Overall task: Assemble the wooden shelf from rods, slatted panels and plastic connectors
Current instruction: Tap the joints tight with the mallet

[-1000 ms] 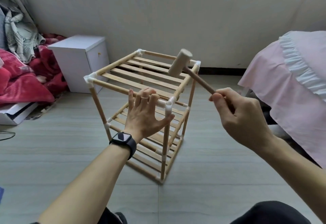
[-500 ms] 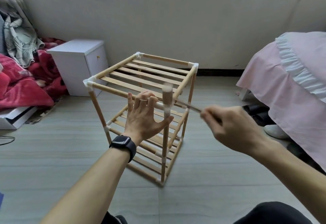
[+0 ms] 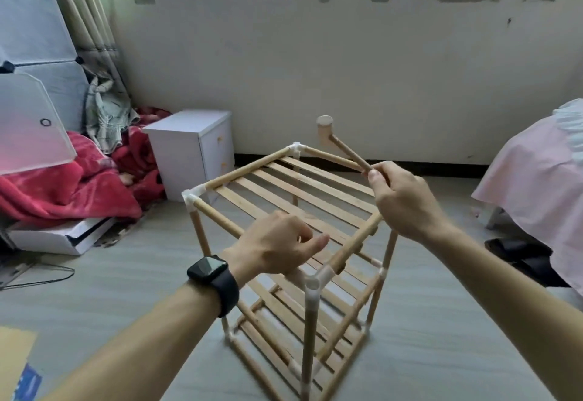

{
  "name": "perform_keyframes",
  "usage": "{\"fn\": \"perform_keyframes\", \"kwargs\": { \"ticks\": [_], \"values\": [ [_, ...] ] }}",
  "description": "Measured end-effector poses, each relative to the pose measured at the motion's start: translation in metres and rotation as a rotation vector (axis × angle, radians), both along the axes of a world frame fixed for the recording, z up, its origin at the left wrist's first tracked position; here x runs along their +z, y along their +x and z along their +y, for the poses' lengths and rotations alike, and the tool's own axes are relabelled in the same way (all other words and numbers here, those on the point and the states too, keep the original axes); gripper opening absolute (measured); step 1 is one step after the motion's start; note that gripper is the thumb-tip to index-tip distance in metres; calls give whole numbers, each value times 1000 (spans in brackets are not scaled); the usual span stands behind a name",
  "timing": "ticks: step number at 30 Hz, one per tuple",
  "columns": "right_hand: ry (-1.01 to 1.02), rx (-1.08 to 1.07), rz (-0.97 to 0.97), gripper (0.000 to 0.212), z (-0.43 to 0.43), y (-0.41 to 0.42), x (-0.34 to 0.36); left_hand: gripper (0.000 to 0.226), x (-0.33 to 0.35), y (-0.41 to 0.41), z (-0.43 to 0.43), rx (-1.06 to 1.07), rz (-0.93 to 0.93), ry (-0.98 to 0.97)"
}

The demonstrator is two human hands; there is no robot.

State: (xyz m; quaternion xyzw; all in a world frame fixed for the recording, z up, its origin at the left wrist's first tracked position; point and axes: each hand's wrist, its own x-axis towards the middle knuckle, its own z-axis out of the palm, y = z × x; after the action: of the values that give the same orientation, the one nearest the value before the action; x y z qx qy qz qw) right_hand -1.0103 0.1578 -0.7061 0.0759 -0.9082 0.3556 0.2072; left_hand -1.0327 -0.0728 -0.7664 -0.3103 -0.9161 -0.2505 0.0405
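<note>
Left hand [image 3: 277, 242], black smartwatch [image 3: 212, 274] on its wrist, grips the near round wooden top rod [image 3: 217, 216] of the pale wooden slatted shelf [image 3: 303, 194], fingers curled over it, thumb sticking out. The shelf stands upright on the grey plank floor [image 3: 126, 290], under and between both hands. Just right of and below that hand sits the near white plastic corner connector [image 3: 315, 280]. Up and left of the right hand, the small light-wood mallet [image 3: 325, 130] is held head-up over the shelf's far corner. Right hand [image 3: 405, 201] pinches the handle end between thumb and curled fingers. Likely step: tapping corner joints home. To do it well, press the frame down with the left hand and hit the connector square from above, not the rod or slats. Use short taps and keep fingers off the target corner. The pinch looks light, so the mallet could twist. Room: far left of the left hand is a crumpled red blanket pile [image 3: 63, 186], then a white bedside cabinet [image 3: 186, 145] near the shelf's left corner, so swing space is tight there. Open floor lies toward the person. Right of the right hand is a pink frilled bed cover [image 3: 523, 179], near but apart.
</note>
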Motion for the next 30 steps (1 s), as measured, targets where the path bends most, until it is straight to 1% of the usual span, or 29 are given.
{"fn": "perform_keyframes", "kwargs": {
  "ticks": [1,2,3,4,5,6,7,8,9,10,11,12,14,16,17,20,21,23,24,26,28,29,30],
  "values": [
    [22,-5,-14,30,-4,-15,3,52,0,-6,0,5,9,58],
    [49,-18,-34,32,-7,-31,5,48,1,-14,-1,25,14,188],
    [83,-40,-57,34,-9,-47,7,47,5,-22,-3,80,26,347],
    [126,-67,-78,35,-10,-63,8,48,9,-32,-6,186,78,456],
    [167,-95,-91,36,-12,-79,8,49,14,-44,-10,318,179,442],
    [201,-121,-99,36,-14,-96,8,53,17,-57,-15,455,273,283],
    [224,-141,-108,37,-16,-112,8,60,15,-70,-21,543,271,45],
    [239,-158,-120,37,-18,-128,7,69,11,-81,-26,574,177,-181],
    [245,-172,-135,38,-21,-143,5,77,7,-88,-28,576,40,-325],
    [249,-185,-155,39,-24,-158,4,80,2,-91,-30,574,-82,-391],
    [248,-195,-177,39,-27,-171,3,80,-2,-94,-30,576,-157,-407],
    [245,-209,-183,39,-30,-183,3,80,-6,-95,-30,575,-183,-407],
    [195,-221,-138,38,-40,-199,3,80,-8,-95,-30,571,-183,-412],
    [81,-227,-67,36,-50,-211,2,79,-7,-92,-30,579,-178,-421],
    [82,-229,-76,35,-55,-217,0,79,-7,-91,-31,579,-179,-428],
    [215,-241,-270,23,-65,-225,-7,78,-7,-85,-30,584,-174,-430],
    [207,-248,-252,21,-68,-225,-7,78,-6,-84,-30,587,-170,-427],
    [124,-251,-128,24,-73,-224,-6,78,-6,-84,-29,589,-175,-418],
    [133,-262,-110,25,-74,-224,-5,78,-6,-83,-28,592,-176,-421],
    [264,-283,-184,28,-77,-218,-3,78,-6,-83,-28,595,-176,-423],
    [248,-305,-182,28,-75,-214,-2,79,-8,-83,-28,593,-168,-416],
    [225,-306,-159,24,-74,-213,-1,80,-9,-84,-28,597,-161,-409],
    [245,-297,-175,18,-73,-211,0,81,-9,-85,-30,602,-157,-403]
  ]
}}
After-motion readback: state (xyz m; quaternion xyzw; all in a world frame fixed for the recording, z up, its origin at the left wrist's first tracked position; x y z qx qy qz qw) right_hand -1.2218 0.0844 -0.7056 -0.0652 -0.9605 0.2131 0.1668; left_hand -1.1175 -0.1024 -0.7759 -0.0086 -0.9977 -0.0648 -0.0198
